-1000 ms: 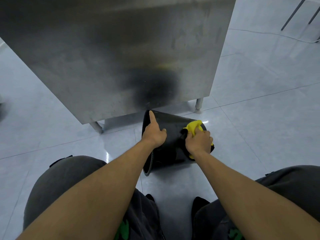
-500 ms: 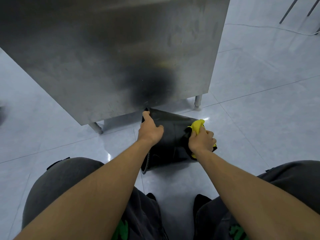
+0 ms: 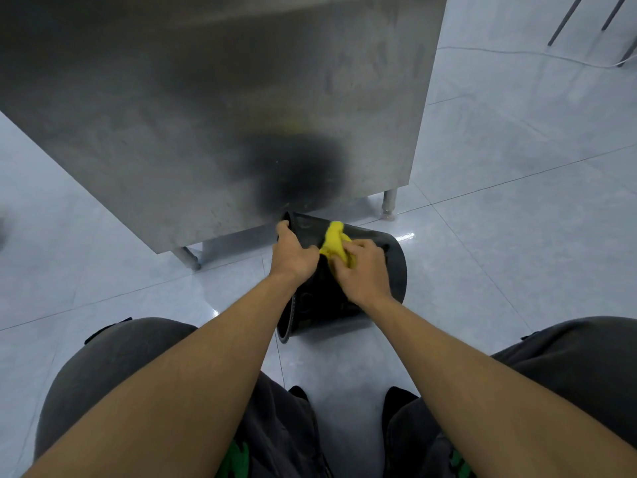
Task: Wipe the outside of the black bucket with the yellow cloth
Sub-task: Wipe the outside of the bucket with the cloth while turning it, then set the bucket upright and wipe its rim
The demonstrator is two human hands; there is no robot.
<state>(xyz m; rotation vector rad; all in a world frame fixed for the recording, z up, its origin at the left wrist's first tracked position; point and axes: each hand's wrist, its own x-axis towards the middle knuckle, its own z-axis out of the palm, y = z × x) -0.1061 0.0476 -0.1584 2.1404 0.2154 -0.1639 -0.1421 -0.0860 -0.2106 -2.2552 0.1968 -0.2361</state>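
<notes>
The black bucket [image 3: 393,267] lies on its side on the tiled floor, its open rim toward the left and its base toward the right. My left hand [image 3: 291,253] grips the rim at the bucket's far upper edge. My right hand [image 3: 362,274] presses the crumpled yellow cloth [image 3: 334,241] against the top of the bucket's outer wall, close beside my left hand. My hands and forearms hide much of the bucket's near side.
A stainless steel cabinet [image 3: 224,108] on short legs [image 3: 389,201] stands right behind the bucket. My knees in dark trousers frame the lower view. A thin cable [image 3: 517,53] and metal legs [image 3: 568,19] are at the far right on the pale floor tiles.
My right hand has slid the yellow cloth left across the bucket wall, from near the base toward my left hand. My left hand has curled over the rim, the pointing finger now folded.
</notes>
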